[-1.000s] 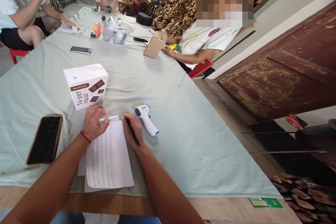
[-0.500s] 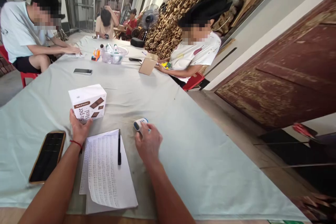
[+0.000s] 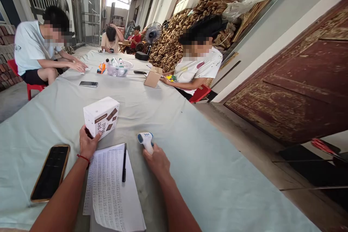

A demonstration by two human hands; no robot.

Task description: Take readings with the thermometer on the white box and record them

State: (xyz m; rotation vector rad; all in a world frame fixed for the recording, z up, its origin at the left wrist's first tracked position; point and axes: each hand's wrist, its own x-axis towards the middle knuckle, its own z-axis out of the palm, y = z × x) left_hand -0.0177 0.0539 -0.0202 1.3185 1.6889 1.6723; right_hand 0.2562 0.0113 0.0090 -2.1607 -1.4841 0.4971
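Observation:
My left hand (image 3: 88, 142) is closed on the lower near corner of a white box (image 3: 102, 117) printed with brown bars and lettering. The box is upright, slightly turned. My right hand (image 3: 157, 159) grips the handle of a white and blue infrared thermometer (image 3: 146, 140), whose head points up and to the left. Between my forearms lie handwritten sheets of paper (image 3: 111, 188), with a black pen (image 3: 124, 163) along their right side. Left of my left wrist lies a phone (image 3: 51, 172) with a dark screen and an orange-brown case edge.
Farther along the cloth-covered table (image 3: 206, 174) are a second phone (image 3: 88, 84), a clear basin (image 3: 119, 69) of bottles, an orange tape dispenser (image 3: 101, 68) and a cardboard box (image 3: 153, 77). People sit on both sides and at the far end. A fan (image 3: 152, 34) stands behind.
My right hand has gone from reaching over the thermometer to gripping its handle. The thermometer's head has turned into plain sight. My left hand stays on the box; the whole view has shifted slightly.

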